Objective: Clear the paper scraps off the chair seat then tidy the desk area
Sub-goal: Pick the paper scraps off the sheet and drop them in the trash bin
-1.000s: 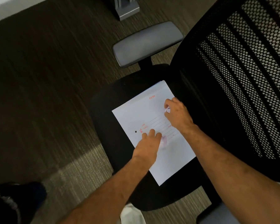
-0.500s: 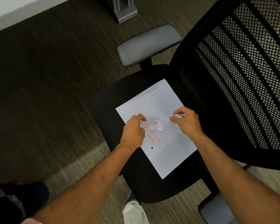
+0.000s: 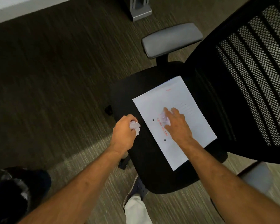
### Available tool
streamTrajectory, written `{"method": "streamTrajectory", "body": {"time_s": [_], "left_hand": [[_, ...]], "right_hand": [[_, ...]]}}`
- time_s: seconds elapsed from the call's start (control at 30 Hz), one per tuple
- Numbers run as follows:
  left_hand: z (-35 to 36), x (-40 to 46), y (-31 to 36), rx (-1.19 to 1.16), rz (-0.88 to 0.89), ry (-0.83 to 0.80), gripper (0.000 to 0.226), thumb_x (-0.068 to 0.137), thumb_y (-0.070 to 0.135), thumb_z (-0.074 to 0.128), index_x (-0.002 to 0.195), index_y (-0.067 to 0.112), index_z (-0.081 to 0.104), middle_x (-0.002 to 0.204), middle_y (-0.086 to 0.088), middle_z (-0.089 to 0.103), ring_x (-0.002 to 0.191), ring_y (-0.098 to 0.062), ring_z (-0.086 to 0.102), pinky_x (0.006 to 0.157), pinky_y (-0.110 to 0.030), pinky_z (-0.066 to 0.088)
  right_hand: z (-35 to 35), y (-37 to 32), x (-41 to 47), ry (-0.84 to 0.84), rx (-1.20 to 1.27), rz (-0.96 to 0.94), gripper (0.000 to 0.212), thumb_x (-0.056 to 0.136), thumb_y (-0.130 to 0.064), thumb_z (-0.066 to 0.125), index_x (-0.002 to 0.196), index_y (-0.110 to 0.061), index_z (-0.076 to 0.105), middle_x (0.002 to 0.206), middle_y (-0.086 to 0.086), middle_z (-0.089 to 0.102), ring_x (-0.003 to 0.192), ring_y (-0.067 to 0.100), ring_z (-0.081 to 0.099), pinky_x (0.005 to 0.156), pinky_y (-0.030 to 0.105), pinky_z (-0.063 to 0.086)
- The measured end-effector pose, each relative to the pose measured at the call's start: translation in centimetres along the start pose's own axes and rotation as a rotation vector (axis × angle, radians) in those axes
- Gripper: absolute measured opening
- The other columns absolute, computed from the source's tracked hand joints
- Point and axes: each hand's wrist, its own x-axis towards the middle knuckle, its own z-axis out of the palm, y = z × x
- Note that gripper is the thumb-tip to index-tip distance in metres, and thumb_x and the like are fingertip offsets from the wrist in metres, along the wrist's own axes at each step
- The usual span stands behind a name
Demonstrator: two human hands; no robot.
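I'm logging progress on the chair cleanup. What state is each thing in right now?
left hand: closed on a wad of scraps, off the sheet's left edge
right hand: open, fingers over scraps on sheet
white sheet: flat on chair seat
bin: lined, open

Black chair, white paper, brown-striped carpet

The seat point(image 3: 145, 159) is plain black, the backrest point(image 3: 249, 81) black honeycomb mesh with dark bars, the armrest point(image 3: 171, 39) grey. The sheet point(image 3: 176, 97) is white with red print, faint ruled lines and two black dots. The scraps point(image 3: 135, 126) are white. The carpet point(image 3: 55, 78) is dark brown with fine stripes.
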Motion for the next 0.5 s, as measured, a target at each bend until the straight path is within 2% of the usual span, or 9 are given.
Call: {"method": "streamTrajectory", "body": {"time_s": [0.1,0.27,0.37,0.43,0.5], "left_hand": [[-1.0,-0.5,-1.2,-0.007,-0.024,0.025,0.029,0.085,-0.002,0.068,0.100,0.022,0.061,0.103,0.002,0.059,0.091,-0.014,0.059,0.070,-0.022,0.047],[-2.2,-1.7,-2.9,-0.010,-0.048,0.038,0.030,0.085,-0.001,0.068,0.102,0.023,0.060,0.105,0.004,0.058,0.091,-0.013,0.058,0.063,-0.012,0.039],[-3.6,-2.7,-4.3,-0.030,-0.043,0.066,0.033,0.082,-0.002,0.065,0.102,0.024,0.062,0.104,0.005,0.058,0.088,-0.013,0.058,0.067,-0.019,0.040],[-5.1,-3.3,-5.8,-0.021,-0.046,0.092,0.033,0.081,-0.002,0.065,0.101,0.024,0.062,0.103,0.006,0.059,0.088,-0.013,0.058,0.070,-0.023,0.042],[-7.0,-3.8,-8.0,-0.025,-0.069,0.128,0.032,0.080,-0.002,0.064,0.101,0.022,0.062,0.103,0.005,0.060,0.089,-0.015,0.058,0.072,-0.027,0.043]], "right_hand": [[0.3,-0.3,0.8,0.015,-0.039,-0.043,0.061,0.092,-0.013,0.069,0.147,-0.022,0.043,0.144,0.010,0.042,0.119,0.028,0.050,0.094,0.035,0.052],[0.5,-0.2,1.1,0.110,0.036,-0.029,0.029,0.092,-0.011,0.069,0.120,-0.008,0.065,0.123,0.013,0.059,0.103,0.028,0.062,0.088,0.034,0.054],[-0.1,-0.8,0.5,0.187,0.368,0.194,0.013,0.089,-0.014,0.073,0.101,-0.009,0.072,0.106,0.009,0.066,0.095,0.028,0.067,0.080,0.039,0.059],[-0.8,-2.3,-0.2,0.212,0.661,0.360,0.007,0.083,-0.017,0.078,0.082,-0.022,0.072,0.089,-0.001,0.071,0.082,0.018,0.071,0.066,0.028,0.058],[-1.1,-5.0,-1.1,0.175,0.830,0.391,0.010,0.078,-0.022,0.080,0.074,-0.026,0.072,0.078,-0.008,0.073,0.073,0.011,0.071,0.059,0.016,0.052]]}}
